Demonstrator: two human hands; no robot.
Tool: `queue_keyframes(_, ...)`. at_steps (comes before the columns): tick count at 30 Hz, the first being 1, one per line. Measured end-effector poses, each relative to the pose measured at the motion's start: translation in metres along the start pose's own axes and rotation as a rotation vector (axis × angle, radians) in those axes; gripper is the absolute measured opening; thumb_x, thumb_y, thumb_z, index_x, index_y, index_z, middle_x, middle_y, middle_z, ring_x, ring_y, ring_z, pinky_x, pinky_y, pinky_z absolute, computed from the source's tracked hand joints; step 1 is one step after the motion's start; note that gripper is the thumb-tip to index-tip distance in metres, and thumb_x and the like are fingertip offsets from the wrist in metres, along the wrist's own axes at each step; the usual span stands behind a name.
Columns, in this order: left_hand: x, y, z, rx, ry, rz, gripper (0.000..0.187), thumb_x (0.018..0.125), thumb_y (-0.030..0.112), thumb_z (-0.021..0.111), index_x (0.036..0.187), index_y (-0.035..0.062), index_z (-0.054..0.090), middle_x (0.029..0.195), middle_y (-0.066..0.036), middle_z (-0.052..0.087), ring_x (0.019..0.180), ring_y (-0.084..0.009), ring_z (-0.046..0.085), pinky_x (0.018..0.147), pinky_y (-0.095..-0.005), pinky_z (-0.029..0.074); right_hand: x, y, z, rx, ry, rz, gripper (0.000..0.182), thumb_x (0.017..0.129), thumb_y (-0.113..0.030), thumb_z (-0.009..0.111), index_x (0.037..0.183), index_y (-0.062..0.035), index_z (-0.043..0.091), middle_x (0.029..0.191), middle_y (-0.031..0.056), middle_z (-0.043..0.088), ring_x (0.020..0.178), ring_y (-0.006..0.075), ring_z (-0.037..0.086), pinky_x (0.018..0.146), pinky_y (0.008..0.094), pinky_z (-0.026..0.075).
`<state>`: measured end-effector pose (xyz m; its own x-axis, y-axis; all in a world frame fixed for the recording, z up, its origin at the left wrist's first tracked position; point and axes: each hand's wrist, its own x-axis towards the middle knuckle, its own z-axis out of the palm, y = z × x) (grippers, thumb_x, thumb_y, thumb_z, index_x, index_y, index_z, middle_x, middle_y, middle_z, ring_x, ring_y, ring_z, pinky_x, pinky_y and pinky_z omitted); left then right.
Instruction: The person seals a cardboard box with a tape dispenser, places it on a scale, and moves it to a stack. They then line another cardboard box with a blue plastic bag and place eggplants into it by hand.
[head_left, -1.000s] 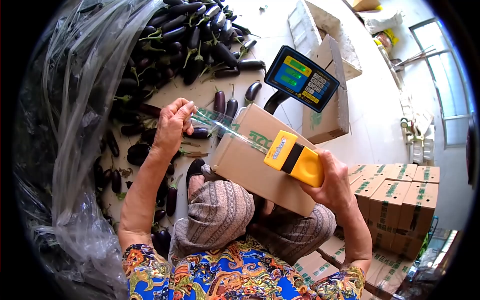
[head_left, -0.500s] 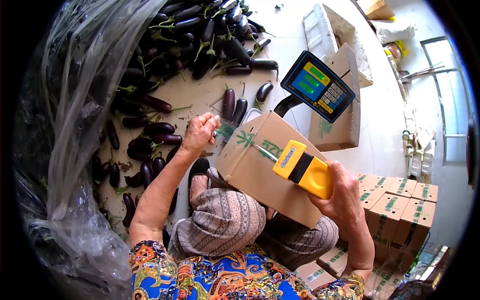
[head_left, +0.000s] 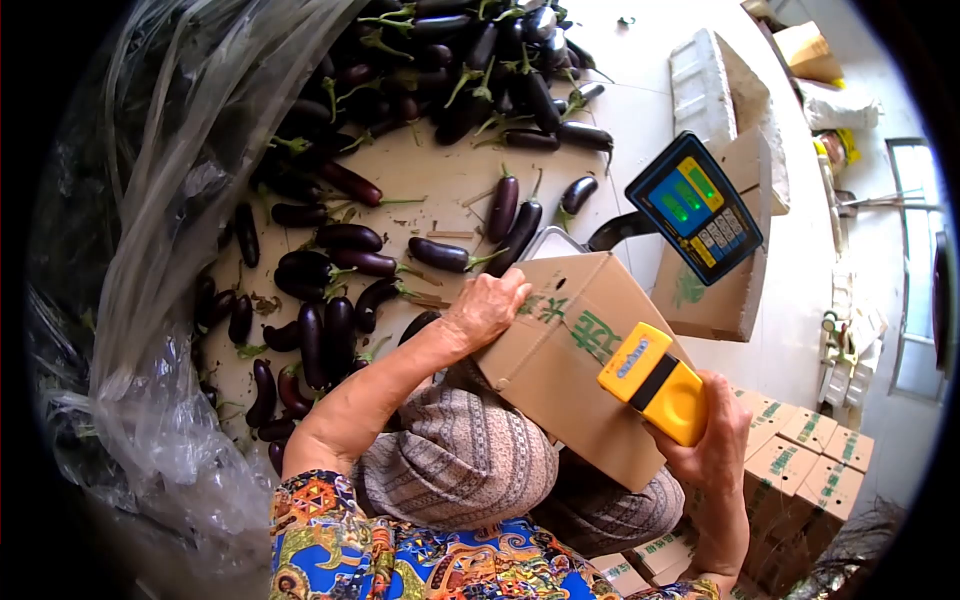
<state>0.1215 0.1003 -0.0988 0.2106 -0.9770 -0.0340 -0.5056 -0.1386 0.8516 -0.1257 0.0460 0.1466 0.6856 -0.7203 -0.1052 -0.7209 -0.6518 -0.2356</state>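
A closed cardboard box (head_left: 560, 395) with green printing stands tilted between my knees. My left hand (head_left: 487, 312) presses on its upper left edge, fingers bent together there. In my right hand (head_left: 708, 432) is a yellow tape dispenser (head_left: 655, 385) with a black band, lying against the box's printed face. The tape between dispenser and left hand is hard to make out now.
Loose eggplants (head_left: 340, 335) cover the floor at left, beside clear plastic sheeting (head_left: 150, 330). Behind the box are a scale display (head_left: 695, 208), another carton (head_left: 715, 290) and a white foam box (head_left: 700, 80). Packed cartons (head_left: 790, 455) stack at right.
My left hand has come down from beside the box onto its edge, bringing the stretched clear tape to it. The dispenser stays in my right hand. The view has shifted left.
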Motion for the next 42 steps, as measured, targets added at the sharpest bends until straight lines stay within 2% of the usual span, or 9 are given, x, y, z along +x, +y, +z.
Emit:
queue_keyframes(8, -0.003, -0.05, 0.028, 0.281, -0.159, 0.027, 0.025, 0.099, 0.029, 0.053, 0.101, 0.0047, 0.052, 0.09, -0.027, 0.063, 0.071, -0.0481, 0.063, 0.063, -0.0568, 0.052, -0.003, -0.001, 0.002, -0.027, 0.014, 0.009, 0.06, 0.063, -0.026, 0.085, 0.111, -0.0021, 0.057, 0.09, 0.0167, 0.064, 0.075, 0.0355, 0.065, 0.07, 0.0418, 0.054)
queue_keyframes(11, -0.007, -0.06, 0.032, 0.17, -0.088, -0.147, 0.025, 0.098, 0.029, 0.054, 0.103, 0.0038, 0.053, 0.103, -0.026, 0.059, 0.082, -0.0474, 0.062, 0.072, -0.0572, 0.051, -0.003, -0.003, 0.003, -0.033, 0.019, 0.024, 0.061, 0.064, -0.027, 0.084, 0.112, -0.0016, 0.057, 0.089, 0.0178, 0.064, 0.074, 0.0355, 0.065, 0.07, 0.0414, 0.055)
queue_keyframes(13, 0.012, -0.079, 0.048, 0.115, -0.03, 0.002, 0.034, 0.099, 0.031, 0.051, 0.118, 0.0027, 0.056, 0.111, -0.022, 0.059, 0.103, -0.0425, 0.059, 0.088, -0.049, 0.049, -0.002, -0.001, 0.005, -0.027, 0.033, -0.011, 0.06, 0.065, -0.027, 0.084, 0.112, -0.0014, 0.057, 0.088, 0.0177, 0.064, 0.074, 0.0346, 0.066, 0.069, 0.04, 0.055)
queue_keyframes(15, 0.033, -0.024, 0.021, -0.398, 0.136, -0.16, 0.041, 0.102, 0.033, 0.047, 0.129, 0.0032, 0.054, 0.122, -0.021, 0.059, 0.112, -0.0374, 0.056, 0.098, -0.0418, 0.045, -0.002, 0.001, 0.006, -0.023, 0.05, -0.036, 0.059, 0.065, -0.027, 0.083, 0.112, -0.0012, 0.057, 0.087, 0.0177, 0.064, 0.074, 0.0337, 0.066, 0.069, 0.0386, 0.055)
queue_keyframes(18, 0.051, -0.014, 0.051, -0.463, -0.025, 0.071, 0.046, 0.105, 0.034, 0.039, 0.132, 0.0004, 0.053, 0.134, -0.02, 0.054, 0.123, -0.0345, 0.05, 0.106, -0.0389, 0.038, -0.005, 0.007, 0.013, 0.022, 0.125, -0.03, 0.056, 0.066, -0.026, 0.081, 0.11, -0.0012, 0.058, 0.088, 0.0166, 0.065, 0.074, 0.0326, 0.066, 0.069, 0.0382, 0.055)
queue_keyframes(22, 0.048, -0.001, 0.036, -0.267, 0.148, -0.104, 0.045, 0.104, 0.039, 0.042, 0.125, 0.0018, 0.058, 0.119, -0.02, 0.061, 0.111, -0.0372, 0.057, 0.099, -0.0421, 0.042, -0.005, 0.008, 0.009, 0.046, 0.088, -0.04, 0.051, 0.065, -0.023, 0.079, 0.107, -0.0015, 0.059, 0.086, 0.0153, 0.064, 0.071, 0.0317, 0.065, 0.067, 0.0376, 0.055)
queue_keyframes(25, 0.047, 0.062, -0.012, -0.459, 0.155, 0.035, 0.042, 0.104, 0.034, 0.046, 0.126, 0.0011, 0.056, 0.119, -0.022, 0.059, 0.112, -0.0373, 0.055, 0.098, -0.0408, 0.044, -0.007, 0.011, 0.011, 0.044, 0.125, -0.104, 0.051, 0.065, -0.024, 0.08, 0.107, -0.0017, 0.059, 0.084, 0.015, 0.063, 0.069, 0.0315, 0.065, 0.065, 0.0376, 0.055)
queue_keyframes(29, 0.041, 0.113, -0.015, 0.068, 0.193, 0.393, 0.045, 0.098, 0.024, 0.054, 0.134, -0.0013, 0.048, 0.129, -0.023, 0.055, 0.117, -0.0378, 0.054, 0.098, -0.0437, 0.045, -0.005, 0.013, 0.01, 0.059, 0.148, -0.139, 0.053, 0.064, -0.022, 0.08, 0.107, -0.002, 0.057, 0.083, 0.0158, 0.063, 0.071, 0.0328, 0.066, 0.067, 0.0386, 0.055)
queue_keyframes(42, 0.039, 0.14, -0.016, 0.481, -0.026, 0.192, 0.059, 0.098, 0.04, 0.052, 0.144, 0.0045, 0.042, 0.137, -0.025, 0.05, 0.115, -0.0423, 0.059, 0.094, -0.048, 0.051, -0.092, 0.068, -0.029, -0.024, 0.03, -0.001, 0.057, 0.066, -0.02, 0.085, 0.11, -0.0027, 0.054, 0.089, 0.0172, 0.063, 0.078, 0.0348, 0.067, 0.071, 0.0415, 0.058)
